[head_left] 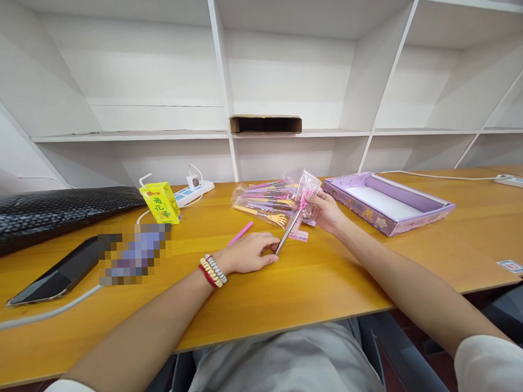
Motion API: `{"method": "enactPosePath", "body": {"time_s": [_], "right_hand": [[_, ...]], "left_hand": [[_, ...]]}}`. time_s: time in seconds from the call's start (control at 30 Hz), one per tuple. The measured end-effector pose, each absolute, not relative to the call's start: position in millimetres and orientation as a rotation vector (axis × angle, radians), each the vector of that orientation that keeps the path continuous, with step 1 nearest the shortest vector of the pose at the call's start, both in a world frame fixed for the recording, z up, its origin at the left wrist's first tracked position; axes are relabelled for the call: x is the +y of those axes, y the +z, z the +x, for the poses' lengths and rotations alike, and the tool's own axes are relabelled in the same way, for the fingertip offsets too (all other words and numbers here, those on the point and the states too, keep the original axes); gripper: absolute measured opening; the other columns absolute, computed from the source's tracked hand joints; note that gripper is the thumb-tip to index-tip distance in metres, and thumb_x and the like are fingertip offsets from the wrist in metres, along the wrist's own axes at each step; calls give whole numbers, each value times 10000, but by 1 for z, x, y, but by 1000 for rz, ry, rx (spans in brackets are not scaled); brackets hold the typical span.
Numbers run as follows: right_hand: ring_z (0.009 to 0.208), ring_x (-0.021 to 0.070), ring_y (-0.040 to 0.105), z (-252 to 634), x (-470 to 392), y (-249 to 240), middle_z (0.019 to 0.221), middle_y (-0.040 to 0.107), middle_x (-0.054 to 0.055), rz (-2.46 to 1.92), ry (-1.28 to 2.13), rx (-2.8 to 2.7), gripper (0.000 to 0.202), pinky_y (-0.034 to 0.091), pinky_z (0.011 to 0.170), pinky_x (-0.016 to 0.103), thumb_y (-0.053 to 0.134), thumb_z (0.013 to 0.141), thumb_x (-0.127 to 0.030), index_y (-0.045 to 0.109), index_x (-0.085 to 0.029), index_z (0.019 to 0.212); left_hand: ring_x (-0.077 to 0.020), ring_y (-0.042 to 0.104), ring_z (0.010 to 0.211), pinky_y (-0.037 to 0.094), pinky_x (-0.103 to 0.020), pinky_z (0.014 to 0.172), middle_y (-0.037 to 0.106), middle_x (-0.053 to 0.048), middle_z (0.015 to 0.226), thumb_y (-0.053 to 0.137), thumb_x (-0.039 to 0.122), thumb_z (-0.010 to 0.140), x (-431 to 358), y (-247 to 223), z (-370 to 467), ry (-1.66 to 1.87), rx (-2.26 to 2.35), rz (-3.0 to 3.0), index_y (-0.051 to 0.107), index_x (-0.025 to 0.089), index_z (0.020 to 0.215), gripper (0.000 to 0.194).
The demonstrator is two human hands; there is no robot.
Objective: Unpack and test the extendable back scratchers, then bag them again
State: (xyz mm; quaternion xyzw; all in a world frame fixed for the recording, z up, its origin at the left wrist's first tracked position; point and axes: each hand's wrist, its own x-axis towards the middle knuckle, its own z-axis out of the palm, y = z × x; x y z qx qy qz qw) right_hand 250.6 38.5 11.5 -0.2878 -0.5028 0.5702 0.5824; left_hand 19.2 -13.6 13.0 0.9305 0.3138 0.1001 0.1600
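A slim metallic rod with a pink hand-shaped end slants between my two hands. My right hand is closed on its pink end, where a clear plastic wrapper also shows. The fingertips of my left hand pinch the rod's lower end, just above the table. A bright pink stick lies behind my left hand. Beyond my hands is a pile of clear bags with pink, purple and yellow hand-ended sticks. A small pink label is under the rod.
An open purple box sits at the right. To the left are a yellow drink carton, a power strip, a dark phone and a white cable. A cardboard box rests on the white shelf.
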Motion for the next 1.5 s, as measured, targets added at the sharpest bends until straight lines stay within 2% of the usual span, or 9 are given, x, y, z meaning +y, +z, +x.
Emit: {"method": "enactPosePath", "body": {"time_s": [0.23, 0.5, 1.03, 1.27, 1.4, 1.5], "right_hand": [[731, 193, 662, 250, 41, 10, 791, 673, 25, -685, 1346, -1132, 248, 542, 528, 276, 721, 645, -302, 575, -193, 812], [681, 181, 642, 249, 42, 9, 772, 661, 26, -732, 1292, -1099, 315, 528, 482, 269, 748, 611, -387, 599, -185, 801], [640, 170, 628, 239, 31, 9, 705, 659, 10, -708, 1324, -1142, 341, 510, 528, 281, 761, 590, -391, 576, -207, 808], [614, 187, 628, 234, 30, 5, 693, 669, 26, -740, 1313, -1156, 305, 503, 505, 297, 772, 570, -393, 588, -193, 708], [573, 169, 611, 231, 31, 1, 694, 671, 25, -743, 1287, -1217, 320, 499, 479, 283, 766, 572, -403, 606, -189, 748], [556, 149, 601, 228, 32, -3, 693, 668, 19, -740, 1270, -1255, 331, 501, 470, 264, 758, 581, -409, 621, -181, 777]], "left_hand": [[-156, 518, 743, 388, -269, 681, 547, -15, 831, 442, 342, 846, -11, 7, 19, 313, 912, 2700, 529, 205, 839, 162], [-158, 519, 701, 376, -268, 640, 552, -20, 764, 414, 358, 865, -8, 0, 21, 308, 975, 2734, 513, 193, 772, 214], [-173, 550, 770, 392, -275, 685, 590, -32, 823, 401, 381, 877, -7, 1, 20, 300, 959, 2703, 551, 196, 819, 245], [-172, 563, 772, 397, -274, 682, 606, -28, 823, 424, 436, 863, -8, 3, 20, 316, 959, 2668, 583, 199, 823, 288], [-174, 568, 742, 404, -281, 673, 613, -28, 798, 455, 500, 827, -9, 5, 20, 312, 1042, 2655, 610, 206, 880, 337], [-166, 569, 718, 406, -335, 799, 618, -11, 764, 481, 543, 798, -8, 3, 19, 328, 1129, 2675, 607, 206, 866, 366]]}}
